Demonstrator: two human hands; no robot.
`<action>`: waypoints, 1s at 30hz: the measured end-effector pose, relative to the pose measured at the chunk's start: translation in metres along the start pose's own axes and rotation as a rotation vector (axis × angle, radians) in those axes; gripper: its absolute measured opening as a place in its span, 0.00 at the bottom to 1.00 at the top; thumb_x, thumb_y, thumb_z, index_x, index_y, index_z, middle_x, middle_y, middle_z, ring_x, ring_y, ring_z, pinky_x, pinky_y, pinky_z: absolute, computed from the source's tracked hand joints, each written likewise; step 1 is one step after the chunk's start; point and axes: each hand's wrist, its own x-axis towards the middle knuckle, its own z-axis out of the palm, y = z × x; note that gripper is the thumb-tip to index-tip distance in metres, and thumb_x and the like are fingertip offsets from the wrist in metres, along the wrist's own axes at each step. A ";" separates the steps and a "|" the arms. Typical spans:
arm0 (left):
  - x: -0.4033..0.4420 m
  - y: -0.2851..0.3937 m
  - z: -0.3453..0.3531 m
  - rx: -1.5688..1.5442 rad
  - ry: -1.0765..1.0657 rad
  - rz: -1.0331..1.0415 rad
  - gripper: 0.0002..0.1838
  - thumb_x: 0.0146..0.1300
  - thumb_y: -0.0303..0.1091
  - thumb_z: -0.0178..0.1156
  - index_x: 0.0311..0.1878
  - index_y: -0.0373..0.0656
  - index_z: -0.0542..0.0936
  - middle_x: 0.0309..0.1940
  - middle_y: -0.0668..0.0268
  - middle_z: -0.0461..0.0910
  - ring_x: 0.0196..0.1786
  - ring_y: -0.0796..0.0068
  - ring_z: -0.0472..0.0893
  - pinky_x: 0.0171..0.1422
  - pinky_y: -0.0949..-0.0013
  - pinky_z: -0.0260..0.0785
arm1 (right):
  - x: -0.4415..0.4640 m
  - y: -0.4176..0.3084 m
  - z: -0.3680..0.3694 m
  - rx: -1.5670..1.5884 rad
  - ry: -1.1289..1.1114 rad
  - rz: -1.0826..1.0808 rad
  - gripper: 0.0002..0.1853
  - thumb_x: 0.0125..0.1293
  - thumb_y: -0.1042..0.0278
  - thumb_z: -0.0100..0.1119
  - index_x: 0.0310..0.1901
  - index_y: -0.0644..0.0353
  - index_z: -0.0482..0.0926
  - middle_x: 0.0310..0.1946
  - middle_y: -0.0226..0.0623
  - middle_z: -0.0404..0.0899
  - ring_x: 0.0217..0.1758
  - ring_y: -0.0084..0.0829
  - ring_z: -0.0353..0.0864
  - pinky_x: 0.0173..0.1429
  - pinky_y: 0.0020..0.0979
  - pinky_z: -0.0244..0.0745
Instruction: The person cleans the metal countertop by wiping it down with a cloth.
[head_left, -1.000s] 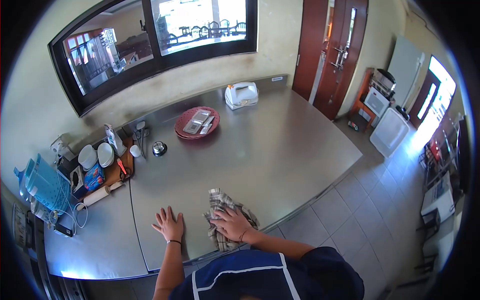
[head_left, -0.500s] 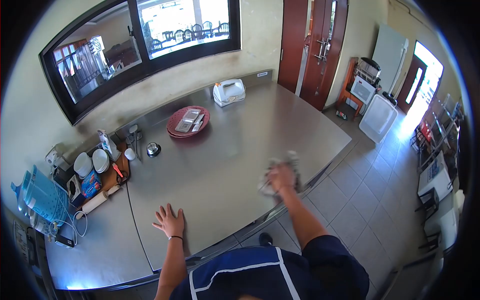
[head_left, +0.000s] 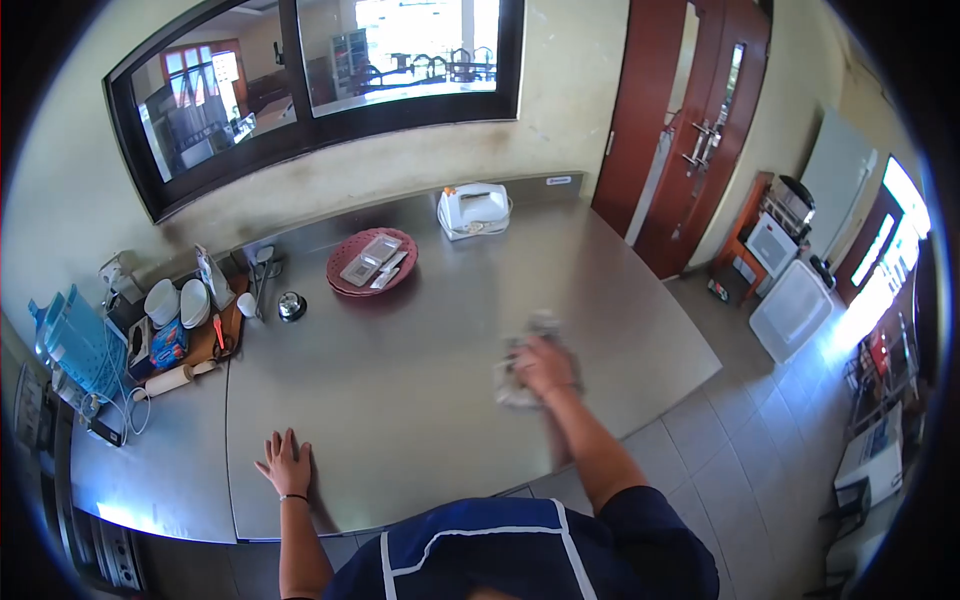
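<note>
My right hand (head_left: 545, 366) presses a crumpled grey-white cloth (head_left: 516, 388) against the steel table (head_left: 400, 400), right of the middle. Its fingers are closed over the cloth, which is smeared by motion. On the left part of the tabletop, near the front edge, my left hand (head_left: 287, 464) lies flat with spread fingers and holds nothing. A dark band circles the left wrist.
Along the back stand a red woven basket (head_left: 342, 289) with clear plastic boxes, a white hand mixer (head_left: 476, 212) and a call bell (head_left: 291, 306). Farther left are white bowls (head_left: 195, 303), a rolling pin (head_left: 170, 381) and a blue plastic basket (head_left: 85, 340).
The cloth under my right hand has moved left on the tabletop, away from the right front edge. My left hand stays flat on the table. The camera view has shifted.
</note>
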 end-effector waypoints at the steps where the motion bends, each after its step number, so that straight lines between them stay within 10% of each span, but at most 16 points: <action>1: -0.006 0.009 0.002 0.004 0.014 -0.043 0.31 0.62 0.55 0.59 0.68 0.60 0.71 0.75 0.60 0.59 0.79 0.58 0.53 0.78 0.32 0.32 | 0.008 0.048 -0.001 -0.115 0.043 0.124 0.11 0.60 0.53 0.60 0.42 0.42 0.85 0.46 0.31 0.79 0.47 0.38 0.79 0.50 0.43 0.74; 4: -0.030 0.042 0.018 0.010 0.111 0.021 0.32 0.61 0.54 0.60 0.68 0.57 0.71 0.74 0.58 0.60 0.78 0.57 0.54 0.75 0.28 0.37 | 0.023 0.132 -0.019 -0.287 -0.017 0.617 0.22 0.66 0.44 0.53 0.58 0.40 0.79 0.69 0.37 0.66 0.70 0.46 0.65 0.68 0.56 0.64; 7: -0.055 0.082 0.021 -0.062 -0.013 0.014 0.34 0.59 0.55 0.62 0.68 0.58 0.71 0.75 0.57 0.59 0.79 0.53 0.52 0.77 0.30 0.30 | 0.061 0.132 0.008 -0.211 -0.110 0.665 0.27 0.66 0.39 0.51 0.63 0.39 0.75 0.74 0.36 0.58 0.77 0.51 0.54 0.72 0.65 0.54; 13: -0.056 0.093 0.027 -0.043 0.016 -0.023 0.35 0.55 0.56 0.65 0.67 0.61 0.72 0.74 0.58 0.61 0.78 0.53 0.53 0.77 0.32 0.26 | 0.096 -0.021 0.055 -0.058 -0.260 -0.089 0.26 0.61 0.35 0.56 0.59 0.33 0.79 0.70 0.30 0.65 0.74 0.47 0.59 0.71 0.61 0.56; 18: -0.057 0.088 0.029 -0.070 0.041 -0.017 0.33 0.54 0.56 0.66 0.65 0.61 0.75 0.73 0.60 0.63 0.78 0.55 0.54 0.78 0.34 0.27 | 0.144 0.011 0.087 -0.037 -0.213 -0.223 0.21 0.62 0.41 0.58 0.56 0.30 0.80 0.68 0.23 0.68 0.69 0.44 0.68 0.66 0.49 0.69; 24: -0.057 0.086 0.030 -0.090 0.056 -0.010 0.32 0.55 0.54 0.66 0.64 0.60 0.76 0.72 0.61 0.64 0.78 0.56 0.55 0.79 0.35 0.27 | 0.150 0.183 0.074 -0.177 0.029 0.121 0.19 0.61 0.47 0.61 0.53 0.37 0.83 0.60 0.29 0.76 0.56 0.42 0.78 0.61 0.46 0.73; 30: -0.058 0.089 0.028 -0.075 0.040 -0.017 0.32 0.56 0.55 0.65 0.65 0.60 0.75 0.73 0.61 0.63 0.78 0.55 0.54 0.79 0.34 0.27 | 0.045 0.292 -0.032 -0.365 -0.082 0.936 0.25 0.67 0.41 0.53 0.65 0.28 0.71 0.74 0.24 0.60 0.76 0.40 0.58 0.72 0.64 0.55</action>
